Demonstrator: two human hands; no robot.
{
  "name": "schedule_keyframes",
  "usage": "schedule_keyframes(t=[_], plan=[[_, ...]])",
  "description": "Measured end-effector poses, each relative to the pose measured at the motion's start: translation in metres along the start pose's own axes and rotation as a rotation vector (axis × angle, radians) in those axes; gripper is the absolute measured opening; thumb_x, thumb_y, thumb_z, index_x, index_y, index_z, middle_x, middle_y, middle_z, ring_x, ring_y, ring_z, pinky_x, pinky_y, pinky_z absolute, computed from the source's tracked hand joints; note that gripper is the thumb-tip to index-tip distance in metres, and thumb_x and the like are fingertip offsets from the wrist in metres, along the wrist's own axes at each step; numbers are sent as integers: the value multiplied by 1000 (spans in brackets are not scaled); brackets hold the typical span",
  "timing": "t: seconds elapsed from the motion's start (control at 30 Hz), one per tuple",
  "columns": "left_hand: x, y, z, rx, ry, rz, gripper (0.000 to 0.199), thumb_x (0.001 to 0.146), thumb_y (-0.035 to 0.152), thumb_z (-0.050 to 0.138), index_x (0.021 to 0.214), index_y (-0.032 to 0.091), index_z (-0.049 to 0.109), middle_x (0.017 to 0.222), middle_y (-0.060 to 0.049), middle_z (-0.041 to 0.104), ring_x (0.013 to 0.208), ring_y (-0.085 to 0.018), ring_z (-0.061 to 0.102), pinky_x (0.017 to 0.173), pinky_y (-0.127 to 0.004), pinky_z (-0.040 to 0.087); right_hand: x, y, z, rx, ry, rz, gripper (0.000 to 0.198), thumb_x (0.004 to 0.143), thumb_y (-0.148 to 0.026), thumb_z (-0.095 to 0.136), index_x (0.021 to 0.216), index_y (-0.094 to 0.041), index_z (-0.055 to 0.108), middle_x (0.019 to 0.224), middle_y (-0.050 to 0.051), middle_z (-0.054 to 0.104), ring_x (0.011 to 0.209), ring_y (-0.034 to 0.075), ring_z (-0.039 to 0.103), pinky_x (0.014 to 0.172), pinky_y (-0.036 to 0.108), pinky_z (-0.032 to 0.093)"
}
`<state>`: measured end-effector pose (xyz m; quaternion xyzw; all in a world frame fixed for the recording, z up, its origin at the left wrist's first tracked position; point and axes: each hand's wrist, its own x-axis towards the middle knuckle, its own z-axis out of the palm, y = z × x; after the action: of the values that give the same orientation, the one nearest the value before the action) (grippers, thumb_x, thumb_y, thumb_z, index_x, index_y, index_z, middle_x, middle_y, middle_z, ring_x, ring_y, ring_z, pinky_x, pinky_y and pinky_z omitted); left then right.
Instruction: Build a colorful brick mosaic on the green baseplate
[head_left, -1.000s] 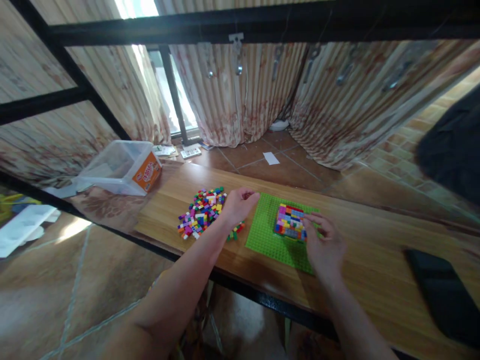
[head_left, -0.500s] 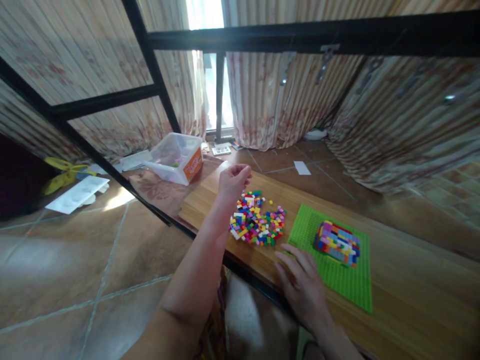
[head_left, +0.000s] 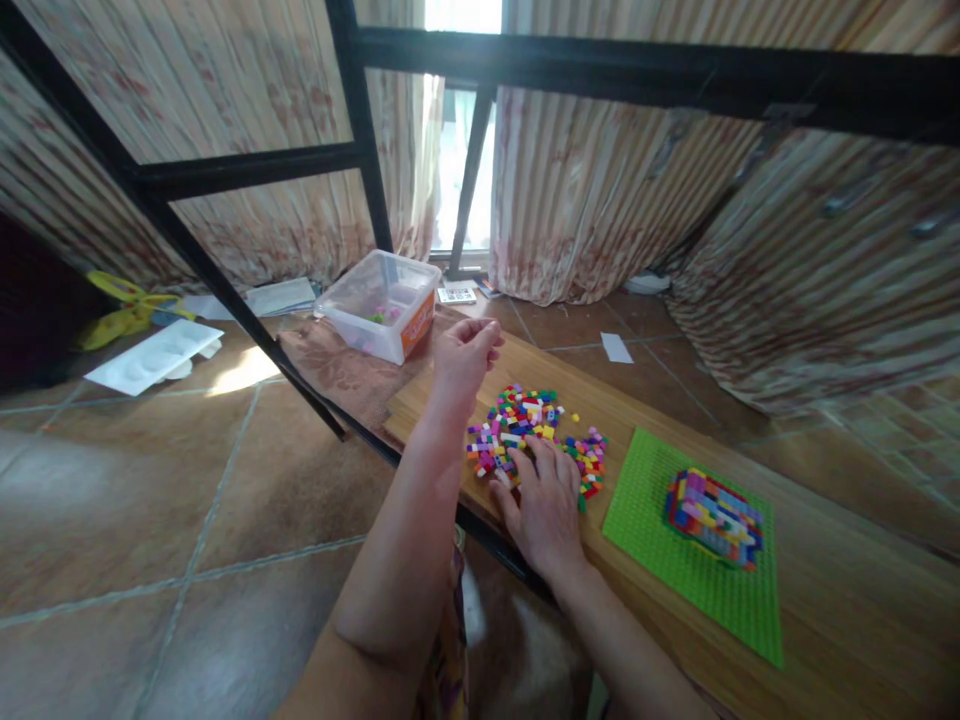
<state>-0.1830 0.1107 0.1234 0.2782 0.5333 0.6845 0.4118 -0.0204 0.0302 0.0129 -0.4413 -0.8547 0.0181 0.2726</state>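
My left hand (head_left: 463, 360) is raised above the far left of the wooden board, thumb and fingers pinched together; what they hold, if anything, I cannot make out. A loose pile of small multicoloured toy bricks (head_left: 519, 412) lies on the board. My right hand (head_left: 546, 500) rests over the near side of this pile with its fingers spread and covers part of it; no brick shows in its grip. To the right lies a green studded baseplate (head_left: 645, 490), carrying a block built of multicoloured bricks (head_left: 716, 515).
A clear plastic bin (head_left: 367, 325) with an orange label stands beyond the board's left end. Black metal bars (head_left: 255, 170) cross the view ahead. A white moulded tray (head_left: 154, 355) and a white card (head_left: 616, 347) lie on the tiled floor. Curtains hang behind.
My right hand has moved left from beside the baseplate onto the brick pile. My left hand stays pinched and raised. The camera has shifted, so the scene sits differently.
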Motion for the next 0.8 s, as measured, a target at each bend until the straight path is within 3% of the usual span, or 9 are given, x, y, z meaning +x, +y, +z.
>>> schedule_keyframes(t=[0.23, 0.47, 0.8], plan=[[-2, -2, -2, -12, -29, 2, 9, 80, 22, 64, 82, 14, 63, 67, 2, 62, 52, -4, 49, 52, -16, 37, -8, 27, -6, -95, -2, 30, 33, 88, -40, 59, 113, -20, 65, 136, 16, 52, 127, 34, 42, 104, 57, 34], [-3, -5, 2, 7, -47, 1, 13, 77, 27, 67, 80, 15, 63, 68, 2, 63, 51, -4, 48, 52, -17, 37, -3, 42, -13, -124, 2, -23, 21, 93, -34, 55, 104, -25, 71, 132, 12, 57, 125, 31, 45, 105, 55, 34], [-4, -6, 5, -9, -47, 2, 14, 75, 27, 68, 79, 15, 64, 66, 2, 63, 51, -4, 49, 52, -16, 37, -5, 43, -11, -97, 23, -95, 16, 93, -21, 54, 93, -24, 69, 123, 8, 64, 120, 26, 49, 104, 49, 37]])
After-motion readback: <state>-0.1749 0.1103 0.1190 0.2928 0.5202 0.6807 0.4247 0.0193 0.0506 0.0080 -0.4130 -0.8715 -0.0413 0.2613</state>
